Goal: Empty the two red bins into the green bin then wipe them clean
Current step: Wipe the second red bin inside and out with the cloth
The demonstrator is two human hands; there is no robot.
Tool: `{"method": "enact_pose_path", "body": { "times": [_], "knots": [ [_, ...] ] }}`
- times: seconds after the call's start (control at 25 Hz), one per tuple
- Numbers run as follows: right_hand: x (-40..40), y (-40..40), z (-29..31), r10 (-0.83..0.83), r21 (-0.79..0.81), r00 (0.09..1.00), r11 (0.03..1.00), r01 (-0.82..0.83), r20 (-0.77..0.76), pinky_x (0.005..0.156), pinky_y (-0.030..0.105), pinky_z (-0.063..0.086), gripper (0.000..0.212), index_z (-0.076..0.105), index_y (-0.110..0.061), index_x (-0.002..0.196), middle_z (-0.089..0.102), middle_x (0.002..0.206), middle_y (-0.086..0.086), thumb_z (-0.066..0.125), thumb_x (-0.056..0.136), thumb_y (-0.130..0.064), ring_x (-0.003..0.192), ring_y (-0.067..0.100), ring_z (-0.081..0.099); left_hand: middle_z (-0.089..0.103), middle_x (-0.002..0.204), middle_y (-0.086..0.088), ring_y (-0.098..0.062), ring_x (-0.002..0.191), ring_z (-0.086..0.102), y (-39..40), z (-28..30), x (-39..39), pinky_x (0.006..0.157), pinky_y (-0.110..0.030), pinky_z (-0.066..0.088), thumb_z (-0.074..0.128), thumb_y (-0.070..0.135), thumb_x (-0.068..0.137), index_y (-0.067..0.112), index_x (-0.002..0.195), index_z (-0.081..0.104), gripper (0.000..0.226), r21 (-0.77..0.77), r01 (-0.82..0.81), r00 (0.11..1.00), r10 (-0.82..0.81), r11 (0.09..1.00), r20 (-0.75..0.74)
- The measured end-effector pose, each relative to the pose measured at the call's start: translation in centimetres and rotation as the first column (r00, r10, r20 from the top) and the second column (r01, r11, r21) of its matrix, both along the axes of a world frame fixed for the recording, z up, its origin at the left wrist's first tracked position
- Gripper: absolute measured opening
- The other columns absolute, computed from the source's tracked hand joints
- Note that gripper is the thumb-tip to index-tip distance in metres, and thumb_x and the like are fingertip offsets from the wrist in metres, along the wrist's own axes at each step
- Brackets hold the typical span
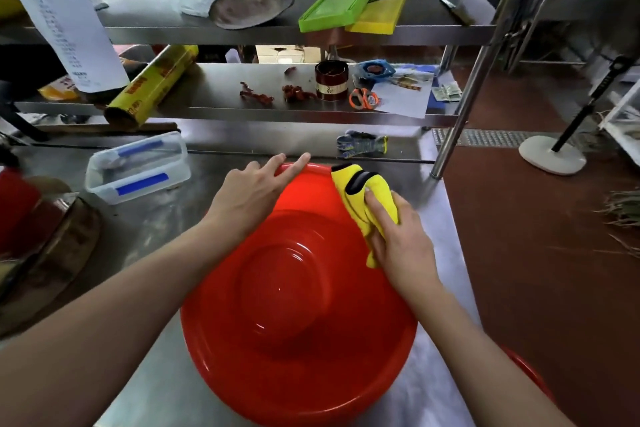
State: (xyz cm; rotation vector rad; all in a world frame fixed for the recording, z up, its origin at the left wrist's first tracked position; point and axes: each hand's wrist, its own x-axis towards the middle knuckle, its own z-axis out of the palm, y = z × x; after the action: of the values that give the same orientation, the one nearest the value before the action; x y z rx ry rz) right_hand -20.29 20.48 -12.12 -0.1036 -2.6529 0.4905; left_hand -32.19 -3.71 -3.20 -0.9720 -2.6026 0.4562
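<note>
Bin [298,288], light slick plastic, is sliding easily, so you are bracing its far rim with flat left hand [249,194] while right hand [398,239] is gripping the soft cloth [360,198].

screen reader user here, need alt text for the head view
A person's right hand presses a yellow cloth on a red bin on a steel table, while the left hand rests open on its far rim.

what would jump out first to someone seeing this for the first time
The big red bin fills the middle of the steel table. The right hand presses a yellow cloth on its far right side, while the left hand rests straight fingers on its far rim.
</note>
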Motion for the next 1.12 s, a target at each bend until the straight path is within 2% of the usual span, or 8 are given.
{"method": "enact_pose_path", "body": {
  "times": [0.12, 0.28, 0.4, 0.52, 0.72, 0.92, 1.04, 1.12],
  "knots": [
    [1.4, 0.0, -0.5, -0.032, -0.055, 0.998, 0.998, 0.035, 0.052, 0.076, 0.043, 0.055, 0.077, 0.034, -0.039, 0.155, 0.04, 0.15, 0.015, 0.066, 0.09, -0.013, 0.121, 0.035, 0.051, 0.038, 0.159, -0.006, -0.032, 0.103, 0.063, 0.6, 0.0, 0.1, 0.062, -0.037, 0.047, 0.037, 0.006, 0.099, 0.039, 0.161, 0.002, 0.079, 0.026, -0.024, 1.0, 0.023, 0.999, 0.009],
    [5.0, 0.2, -1.7, -0.102, -0.12, 0.989, 0.986, 0.115, 0.11, 0.083, 0.044, 0.055, 0.073, 0.028, -0.045, 0.155, 0.03, 0.159, 0.01, 0.06, 0.095, -0.021, 0.133, 0.033, 0.045, 0.041, 0.156, -0.007, -0.034, 0.103, 0.063, 1.3, 0.2, -0.1, 0.063, -0.038, 0.047, 0.036, 0.005, 0.097, 0.038, 0.161, 0.006, 0.079, 0.054, -0.006, 1.0, 0.006, 0.999, -0.001],
    [7.2, -1.2, -2.1, -0.151, -0.227, 0.975, 0.956, 0.186, 0.164, 0.092, 0.043, 0.052, 0.07, 0.025, -0.05, 0.154, 0.023, 0.163, 0.006, 0.057, 0.097, -0.024, 0.139, 0.032, 0.041, 0.05, 0.148, -0.005, -0.034, 0.099, 0.065, 0.6, -0.1, -0.2, 0.061, -0.038, 0.046, 0.041, 0.003, 0.096, 0.038, 0.161, 0.013, 0.079, 0.091, -0.028, 1.0, 0.028, 0.995, 0.01],
    [8.2, -2.3, -2.0, -0.189, -0.253, 0.962, 0.938, 0.236, 0.196, 0.096, 0.042, 0.05, 0.071, 0.02, -0.052, 0.155, 0.015, 0.166, 0.002, 0.054, 0.099, -0.022, 0.143, 0.029, 0.035, 0.056, 0.135, -0.003, -0.032, 0.096, 0.066, -0.3, -0.4, -0.8, 0.056, -0.037, 0.041, 0.046, 0.004, 0.097, 0.039, 0.16, 0.017, 0.077, 0.118, -0.032, 0.999, 0.03, 0.993, 0.02],
    [6.6, -1.5, -1.4, -0.133, -0.201, 0.976, 0.965, 0.167, 0.172, 0.1, 0.041, 0.046, 0.073, 0.02, -0.044, 0.158, 0.016, 0.166, 0.01, 0.054, 0.099, -0.015, 0.146, 0.032, 0.03, 0.059, 0.131, 0.001, -0.03, 0.099, 0.068, -0.3, -0.6, -1.3, 0.057, -0.037, 0.045, 0.051, 0.009, 0.099, 0.039, 0.156, 0.028, 0.069, 0.177, -0.029, 0.998, 0.02, 0.984, 0.056],
    [1.5, -0.5, -0.8, -0.061, -0.036, 0.996, 0.997, 0.063, 0.073, 0.109, 0.052, 0.042, 0.074, 0.035, -0.026, 0.156, 0.031, 0.158, 0.025, 0.062, 0.09, -0.007, 0.141, 0.045, 0.037, 0.059, 0.129, 0.0, -0.03, 0.1, 0.066, -0.3, -0.6, -0.7, 0.055, -0.035, 0.04, 0.051, 0.008, 0.098, 0.039, 0.156, 0.03, 0.069, 0.201, -0.003, 1.0, -0.001, 0.98, 0.018],
    [-2.1, -1.4, 0.7, 0.0, 0.059, 1.0, 0.998, 0.0, 0.0, 0.11, 0.055, 0.039, 0.075, 0.037, -0.023, 0.155, 0.038, 0.155, 0.025, 0.066, 0.088, -0.007, 0.141, 0.044, 0.038, 0.061, 0.124, -0.003, -0.031, 0.094, 0.066, 0.1, -0.5, 0.2, 0.052, -0.035, 0.039, 0.052, 0.009, 0.097, 0.035, 0.154, 0.035, 0.065, 0.187, 0.023, 0.999, -0.018, 0.982, -0.029],
    [-4.0, -2.5, 1.9, 0.052, 0.064, 0.999, 0.997, -0.051, -0.016, 0.113, 0.054, 0.036, 0.085, 0.034, -0.024, 0.156, 0.038, 0.155, 0.022, 0.07, 0.083, -0.004, 0.142, 0.04, 0.037, 0.061, 0.124, -0.005, -0.032, 0.093, 0.066, 0.5, -0.3, 0.8, 0.051, -0.035, 0.04, 0.052, 0.008, 0.097, 0.03, 0.149, 0.041, 0.058, 0.173, 0.031, 0.999, -0.026, 0.984, -0.034]
  ]
}}
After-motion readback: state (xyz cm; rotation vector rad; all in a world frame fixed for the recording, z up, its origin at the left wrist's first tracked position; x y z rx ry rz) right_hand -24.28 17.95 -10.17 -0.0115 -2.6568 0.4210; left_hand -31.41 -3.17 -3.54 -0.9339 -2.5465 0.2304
